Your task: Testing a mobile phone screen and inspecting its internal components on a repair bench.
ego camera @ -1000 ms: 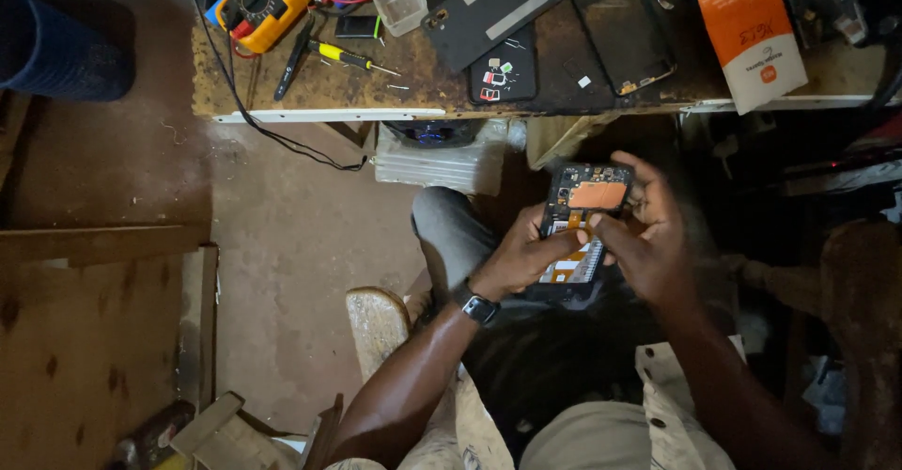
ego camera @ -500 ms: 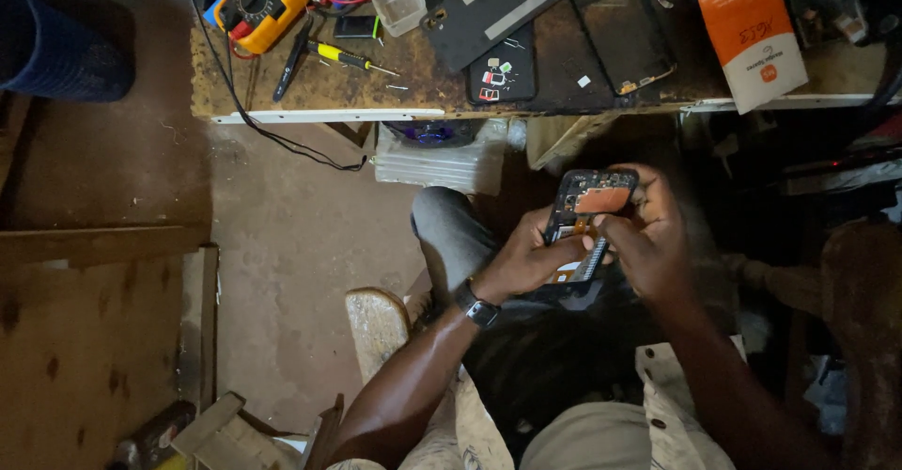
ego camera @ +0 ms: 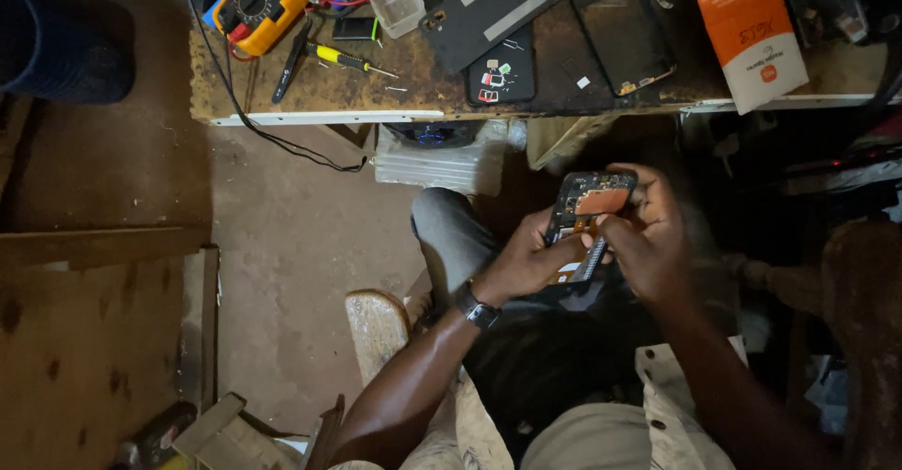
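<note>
We have one head view, looking steeply down from near: lap close below, workbench [ego camera: 376, 103] at the far edge.

Right hand [ego camera: 648, 240] motion-blurred, centre right of frame; its fingertips cover the right edge of the opened phone [ego camera: 590, 209]. Left hand [ego camera: 531, 263] hides the phone's lower part. Yellow multimeter [ego camera: 258, 5] cut by top edge. Orange box [ego camera: 747, 28] also cropped at top. Right side too dark to resolve.
</note>
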